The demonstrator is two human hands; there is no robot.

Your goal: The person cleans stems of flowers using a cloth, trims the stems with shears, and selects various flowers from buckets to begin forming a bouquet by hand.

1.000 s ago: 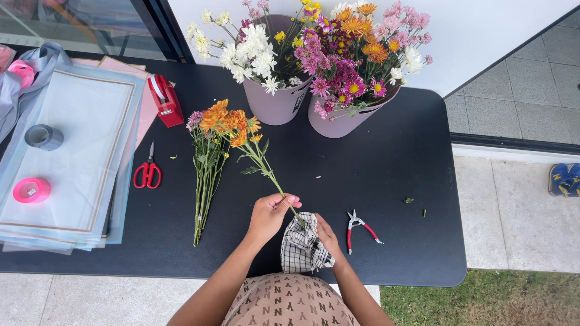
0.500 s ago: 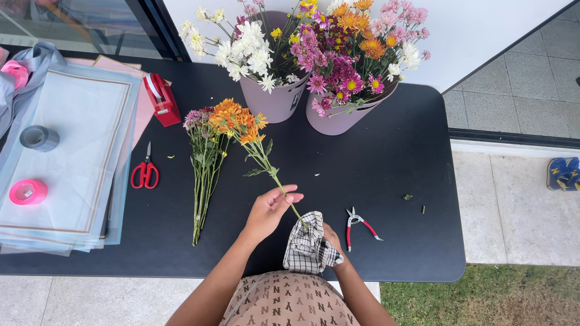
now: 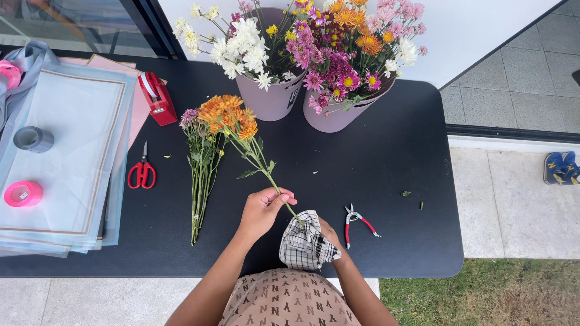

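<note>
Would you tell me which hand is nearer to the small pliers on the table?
Right. The right hand, wrapped in a checked cloth, lies just beside the pliers; the left hand grips the flower stem farther away.

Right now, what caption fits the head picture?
Left hand holds an orange flower stem; right hand grips checkered cloth.
</note>
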